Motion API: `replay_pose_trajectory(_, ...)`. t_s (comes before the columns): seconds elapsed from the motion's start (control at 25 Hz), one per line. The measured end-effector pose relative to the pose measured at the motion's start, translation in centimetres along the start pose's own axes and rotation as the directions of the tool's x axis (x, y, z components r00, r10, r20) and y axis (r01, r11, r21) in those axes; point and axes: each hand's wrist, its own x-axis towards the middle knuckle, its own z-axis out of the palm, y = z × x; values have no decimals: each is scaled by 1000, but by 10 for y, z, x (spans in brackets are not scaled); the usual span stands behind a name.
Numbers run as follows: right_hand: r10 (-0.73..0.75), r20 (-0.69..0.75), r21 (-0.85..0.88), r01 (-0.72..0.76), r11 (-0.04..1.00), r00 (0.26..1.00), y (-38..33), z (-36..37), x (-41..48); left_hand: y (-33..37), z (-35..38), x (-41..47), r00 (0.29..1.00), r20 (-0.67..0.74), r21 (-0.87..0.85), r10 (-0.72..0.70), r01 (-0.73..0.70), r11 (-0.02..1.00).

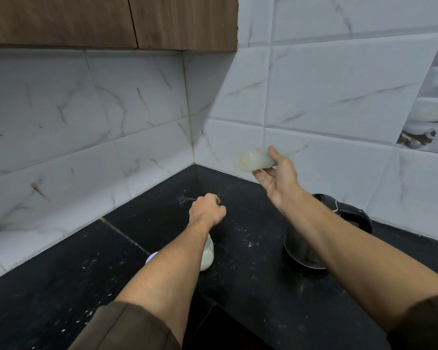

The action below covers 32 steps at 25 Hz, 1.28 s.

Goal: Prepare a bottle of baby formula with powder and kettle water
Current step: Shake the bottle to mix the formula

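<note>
Your right hand (pixel 276 178) has thumb and fingers round the blurred, milky translucent plastic baby bottle (pixel 253 161), held sideways in the air near the tiled wall (pixel 339 97), left hand (pixel 208 209) fisted and empty-looking: mixing shake, I'd say, so next grip firm, then set it upright.

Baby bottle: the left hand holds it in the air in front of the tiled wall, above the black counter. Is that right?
Not quite. In the head view it is the right hand that holds the baby bottle, blurred, in the air in front of the tiled wall, above the black counter. The left hand is a fist lower down, holding nothing visible.
</note>
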Motion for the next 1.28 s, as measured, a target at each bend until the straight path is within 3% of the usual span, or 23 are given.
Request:
replay_pose_trajectory(0.12, 54, 241, -340, 32, 940, 969, 2, 0, -8, 2, -1, 2, 1000, 0, 1, 6, -6, 1000)
replay_pose_trajectory(0.16, 45, 269, -371, 60, 927, 962, 1, -1, -9, 4, -1, 1, 1000, 0, 6, 9, -9, 1000)
replay_pose_trajectory(0.24, -33, 177, -238, 75, 968, 984, -4, -1, -8, 5, -1, 1, 1000, 1, 9, 14, -14, 1000)
replay_pose_trajectory(0.32, -53, -44, 11, 54, 998, 998, -9, -5, 0, 4, 1, 0, 1000, 4, 10, 12, -12, 1000)
replay_pose_trajectory(0.4, -4, -72, 50, 7, 999, 997, -9, -6, 1, 3, 1, 0, 1000, 3, 8, 10, -10, 1000)
replay_pose_trajectory(0.48, 39, 102, -202, -18, 979, 994, -6, -5, -8, 4, 1, 1, 1000, 6, 7, 11, -12, 1000)
replay_pose_trajectory(0.56, 54, 253, -394, 52, 918, 966, -3, -5, -11, 6, 0, 1, 1000, 9, 3, 16, -17, 1000)
replay_pose_trajectory(0.64, -16, 213, -296, 80, 952, 977, -4, -5, -10, 6, 0, 1, 1000, 6, -7, 18, -18, 1000)
replay_pose_trajectory(0.76, -58, -48, 17, 59, 998, 997, -8, -6, 3, 0, -1, 0, 1000, -2, -9, 2, -2, 1000)
replay_pose_trajectory(0.84, -13, -2, -5, 13, 1000, 1000, -5, -5, 0, -3, -2, 0, 1000, 0, -9, -7, 7, 1000)
replay_pose_trajectory(0.96, 57, 254, -334, 32, 942, 965, 1, -3, -9, -2, -1, 2, 1000, 14, -16, -2, 3, 1000)
replay_pose_trajectory(1.0, 58, 284, -368, 53, 928, 957, 1, -3, -10, -1, -1, 1, 1000, 13, -17, 2, -2, 1000)
replay_pose_trajectory(1.08, -17, 219, -271, 78, 960, 976, -1, -3, -8, -1, -1, 0, 1000, 5, -14, 10, -10, 1000)
replay_pose_trajectory(1.2, -61, -72, 50, 65, 997, 996, -9, -8, 3, -5, -2, -1, 1000, -2, 3, 5, -5, 1000)
replay_pose_trajectory(1.28, -19, -57, 43, 22, 999, 998, -7, -9, 0, -5, -3, -1, 1000, 0, 2, -1, 1, 1000)
